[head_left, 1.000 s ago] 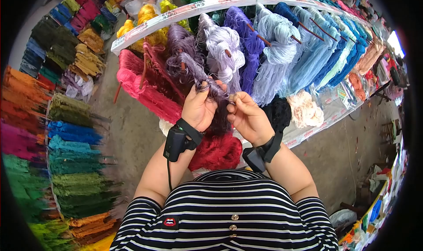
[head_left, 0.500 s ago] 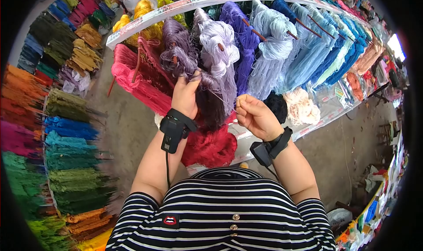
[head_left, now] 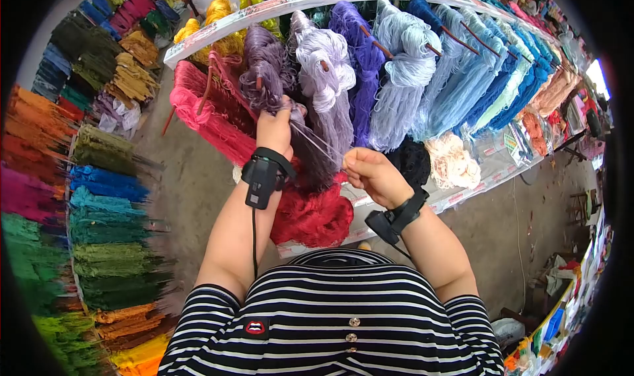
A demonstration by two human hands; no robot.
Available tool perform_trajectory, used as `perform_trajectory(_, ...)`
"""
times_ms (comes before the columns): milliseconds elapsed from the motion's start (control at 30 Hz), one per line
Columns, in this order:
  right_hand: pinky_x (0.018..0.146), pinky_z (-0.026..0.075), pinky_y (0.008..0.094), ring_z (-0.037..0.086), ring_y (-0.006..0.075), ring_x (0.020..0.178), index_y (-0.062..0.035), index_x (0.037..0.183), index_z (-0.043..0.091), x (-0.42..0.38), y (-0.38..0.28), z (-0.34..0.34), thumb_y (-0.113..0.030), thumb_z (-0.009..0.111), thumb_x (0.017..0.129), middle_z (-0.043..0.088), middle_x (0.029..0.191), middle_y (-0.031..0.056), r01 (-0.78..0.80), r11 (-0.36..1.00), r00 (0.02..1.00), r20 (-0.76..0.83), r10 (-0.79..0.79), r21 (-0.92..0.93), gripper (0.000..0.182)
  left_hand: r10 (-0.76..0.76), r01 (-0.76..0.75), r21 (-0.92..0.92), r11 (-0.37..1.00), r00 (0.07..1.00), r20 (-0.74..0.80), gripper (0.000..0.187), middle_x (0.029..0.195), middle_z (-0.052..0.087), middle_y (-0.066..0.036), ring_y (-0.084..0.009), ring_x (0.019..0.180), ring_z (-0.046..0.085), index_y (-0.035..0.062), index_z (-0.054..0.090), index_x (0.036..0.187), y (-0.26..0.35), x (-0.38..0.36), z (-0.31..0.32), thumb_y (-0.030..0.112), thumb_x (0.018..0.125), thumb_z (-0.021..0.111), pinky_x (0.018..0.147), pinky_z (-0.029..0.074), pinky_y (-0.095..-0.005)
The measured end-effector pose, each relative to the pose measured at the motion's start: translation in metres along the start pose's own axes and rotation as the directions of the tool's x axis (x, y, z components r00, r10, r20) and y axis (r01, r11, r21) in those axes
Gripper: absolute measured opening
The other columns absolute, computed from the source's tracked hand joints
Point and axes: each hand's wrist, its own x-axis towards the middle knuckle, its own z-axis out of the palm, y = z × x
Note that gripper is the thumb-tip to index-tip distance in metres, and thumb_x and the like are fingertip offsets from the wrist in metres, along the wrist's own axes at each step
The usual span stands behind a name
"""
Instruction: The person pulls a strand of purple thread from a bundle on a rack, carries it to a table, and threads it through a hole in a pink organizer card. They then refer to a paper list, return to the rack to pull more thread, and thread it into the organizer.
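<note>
A dusky purple thread skein [head_left: 264, 66] hangs from a peg on the rack. Its lower part runs down past my left hand [head_left: 274, 130], whose fingers are closed round the strands. My right hand [head_left: 375, 172] is to the right and lower, with thumb and forefinger pinched on pale thread [head_left: 320, 141]. That thread stretches in a thin, straight line between my two hands. Just behind it hangs a pale lilac skein [head_left: 323, 59]. The fingertips of my left hand are partly hidden by the purple strands.
A white rail [head_left: 290, 9] carries pegs with pink, violet and blue skeins. Below my hands lies a red thread bundle [head_left: 314, 214], with a black bundle [head_left: 409, 165] and a cream bundle [head_left: 452, 161] farther right. Another rack of coloured skeins [head_left: 109, 217] stands at left.
My right hand has shifted slightly left and down. The left hand has closed more tightly on the purple skein, and the thread between the hands shows more clearly.
</note>
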Motion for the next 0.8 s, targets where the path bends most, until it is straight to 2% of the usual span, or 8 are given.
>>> perform_trajectory(100,0.057,0.034,0.0208,0.043,0.0080,0.063,-0.0050,0.090,0.056,-0.033,0.002,-0.022,-0.012,0.058,0.091,0.051,0.076,-0.0018,-0.014,0.998,1.000,-0.008,0.014,0.056,0.008,0.064,-0.062,-0.106,0.992,0.998,0.013,0.016,0.080,0.062,-0.007,-0.0182,0.073,0.061,0.0020,0.055,0.101,-0.005,0.011,-0.004,0.017,0.096,0.055,0.071,0.048,-0.0309)
perform_trajectory(233,0.054,0.032,0.0213,0.040,0.0080,0.060,-0.0056,0.088,0.055,-0.102,0.009,-0.077,-0.012,0.060,0.090,0.047,0.072,-0.0029,-0.020,0.994,0.996,-0.085,0.029,0.110,0.008,0.053,-0.053,-0.049,0.997,0.999,0.000,0.018,0.083,0.062,-0.007,-0.0185,0.076,0.060,0.0019,0.055,0.108,-0.004,0.010,0.001,0.016,0.096,0.054,0.072,0.048,-0.0314)
perform_trajectory(367,0.053,0.034,0.0220,0.041,0.0088,0.058,-0.0031,0.088,0.057,-0.192,0.029,-0.147,-0.011,0.061,0.088,0.048,0.070,-0.0015,-0.028,0.991,0.957,-0.282,0.063,0.128,0.009,0.098,-0.098,-0.001,0.995,0.995,-0.037,0.019,0.085,0.064,-0.005,-0.0158,0.074,0.058,0.0007,0.059,0.102,-0.016,0.010,0.008,0.019,0.096,0.056,0.070,0.046,-0.0299)
perform_trajectory(433,0.052,0.035,0.0234,0.040,0.0105,0.054,-0.0040,0.085,0.056,-0.240,0.037,-0.171,-0.012,0.062,0.088,0.045,0.064,-0.0003,-0.050,0.994,0.889,-0.450,0.087,0.094,0.011,0.188,-0.185,0.067,0.980,0.982,-0.035,0.029,0.109,0.062,-0.006,-0.0163,0.095,0.056,-0.0011,0.058,0.115,-0.026,0.013,0.011,0.020,0.095,0.057,0.085,0.044,-0.0312)
perform_trajectory(500,0.051,0.036,0.0236,0.043,0.0110,0.053,-0.0040,0.086,0.056,-0.296,0.053,-0.202,-0.013,0.063,0.087,0.048,0.064,0.0001,-0.039,0.994,0.833,-0.546,0.091,0.105,0.011,0.128,-0.129,-0.006,0.992,0.991,-0.043,0.031,0.113,0.060,-0.008,-0.0171,0.099,0.054,-0.0026,0.057,0.117,-0.025,0.010,0.017,0.020,0.095,0.058,0.089,0.042,-0.0316)
perform_trajectory(667,0.044,0.035,0.0252,0.045,0.0116,0.047,-0.0060,0.082,0.058,-0.437,0.100,-0.227,-0.012,0.060,0.087,0.049,0.060,0.0008,-0.065,0.997,0.426,-0.903,0.057,0.033,0.008,0.091,-0.085,0.103,0.991,0.995,-0.049,0.034,0.109,0.062,-0.007,-0.0168,0.094,0.055,-0.0012,0.058,0.113,-0.032,0.016,0.001,0.025,0.093,0.062,0.085,0.044,-0.0328)
perform_trajectory(767,0.042,0.034,0.0254,0.044,0.0093,0.047,-0.0064,0.075,0.059,-0.512,0.139,-0.210,-0.012,0.059,0.087,0.049,0.059,-0.0004,-0.185,0.975,-0.099,-0.984,-0.146,-0.126,0.013,0.207,-0.206,0.257,0.944,0.978,0.024,0.039,0.114,0.059,-0.009,-0.0199,0.100,0.057,0.0011,0.052,0.124,-0.022,0.003,-0.005,0.021,0.092,0.062,0.086,0.046,-0.0350)
perform_trajectory(800,0.044,0.037,0.0248,0.046,0.0092,0.049,-0.0056,0.076,0.062,-0.530,0.151,-0.198,-0.012,0.060,0.086,0.051,0.060,-0.0007,-0.279,0.938,-0.190,-0.946,-0.264,-0.206,0.012,0.309,-0.298,0.276,0.914,0.951,0.006,0.039,0.114,0.059,-0.009,-0.0205,0.100,0.057,0.0011,0.051,0.125,-0.023,-0.003,-0.006,0.017,0.090,0.062,0.087,0.046,-0.0361)
